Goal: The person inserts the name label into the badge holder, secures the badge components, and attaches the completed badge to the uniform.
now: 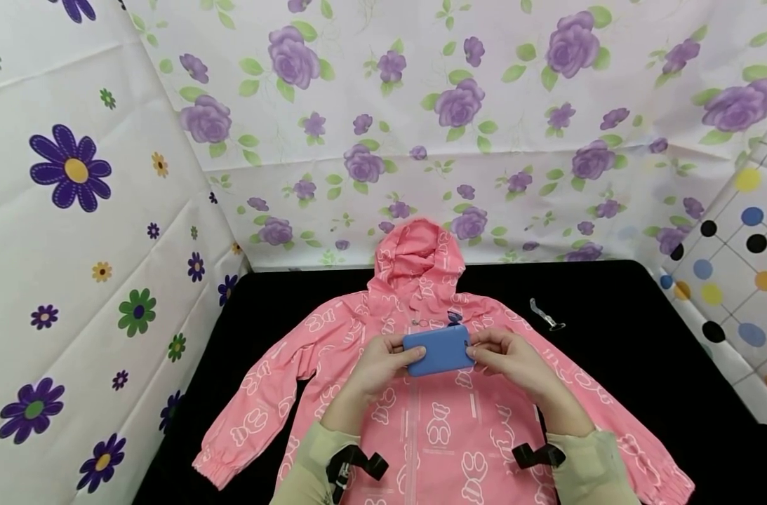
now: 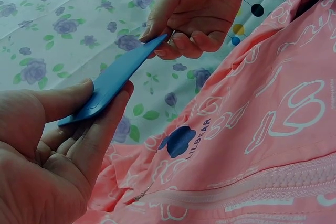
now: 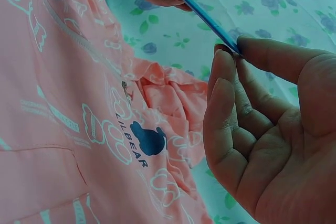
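Head view, blue case (image 1: pixel 438 351), both hands (image 1: pixel 378 363) (image 1: pixel 511 358) pinching ends

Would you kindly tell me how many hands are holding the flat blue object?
2: the left hand pinches one end of the flat blue object, the right hand the other.

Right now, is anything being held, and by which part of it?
A flat blue object, held above the pink jacket: the left hand pinches one short end, the right hand the opposite end.
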### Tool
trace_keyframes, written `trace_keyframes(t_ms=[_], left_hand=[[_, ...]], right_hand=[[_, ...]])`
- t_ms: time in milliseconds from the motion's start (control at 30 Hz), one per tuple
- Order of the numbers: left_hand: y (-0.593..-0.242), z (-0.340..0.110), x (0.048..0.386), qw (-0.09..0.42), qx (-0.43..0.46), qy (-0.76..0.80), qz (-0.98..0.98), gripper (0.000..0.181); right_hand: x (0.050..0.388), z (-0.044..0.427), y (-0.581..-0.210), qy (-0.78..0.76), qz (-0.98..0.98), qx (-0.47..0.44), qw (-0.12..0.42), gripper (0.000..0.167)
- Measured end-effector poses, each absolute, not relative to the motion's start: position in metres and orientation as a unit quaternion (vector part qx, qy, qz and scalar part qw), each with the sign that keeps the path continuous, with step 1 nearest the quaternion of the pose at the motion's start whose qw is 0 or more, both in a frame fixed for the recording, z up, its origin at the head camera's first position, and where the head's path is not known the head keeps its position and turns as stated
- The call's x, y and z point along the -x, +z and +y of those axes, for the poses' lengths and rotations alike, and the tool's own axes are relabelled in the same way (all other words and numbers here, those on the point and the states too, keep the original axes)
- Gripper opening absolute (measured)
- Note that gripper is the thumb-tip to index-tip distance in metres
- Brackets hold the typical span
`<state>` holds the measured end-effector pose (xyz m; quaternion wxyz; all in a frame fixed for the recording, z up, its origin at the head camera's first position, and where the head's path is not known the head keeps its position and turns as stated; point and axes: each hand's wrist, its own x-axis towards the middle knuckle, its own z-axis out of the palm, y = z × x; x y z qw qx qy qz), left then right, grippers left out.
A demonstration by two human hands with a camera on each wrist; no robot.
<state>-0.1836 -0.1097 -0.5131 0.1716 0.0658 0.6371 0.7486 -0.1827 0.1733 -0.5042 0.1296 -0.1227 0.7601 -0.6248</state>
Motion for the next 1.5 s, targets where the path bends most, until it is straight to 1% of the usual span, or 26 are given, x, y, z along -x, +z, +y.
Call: trace_keyframes(t_ms=[567,700,767,900,1000,1200,1333,1500], left_hand=[[-0.511,-0.112,0.182,0.168,-0.058,0.745,0.642,0.035],[-0.51,-0.112,0.182,0.174,-0.061,0.75,0.635,0.038],[-0.509,-0.111,0.183,0.175,-0.063,0.753,0.631,0.039],[-0.509,-0.111,0.184,0.175,-0.065,0.757,0.626,0.039],[-0.51,-0.11,0.185,0.174,-0.068,0.757,0.626,0.038],[-0.513,-0.111,0.185,0.176,-0.067,0.755,0.629,0.037],[-0.512,-0.11,0.185,0.177,-0.066,0.754,0.628,0.037],[-0.511,-0.11,0.185,0.177,-0.066,0.757,0.626,0.037]], right_hand=[[0.189,0.183,-0.502,-0.607,0.777,0.098,0.132,0.039],[0.201,0.203,-0.498,-0.562,0.817,0.071,0.104,0.041],[0.212,0.217,-0.498,-0.515,0.852,0.059,0.071,0.041],[0.23,0.244,-0.502,-0.413,0.91,0.024,0.027,0.045],[0.24,0.261,-0.51,-0.365,0.931,0.002,0.014,0.049],[0.254,0.283,-0.527,-0.314,0.949,-0.023,-0.015,0.05],[0.26,0.29,-0.533,-0.311,0.95,-0.035,-0.006,0.051],[0.264,0.295,-0.537,-0.323,0.944,-0.057,0.033,0.047]])
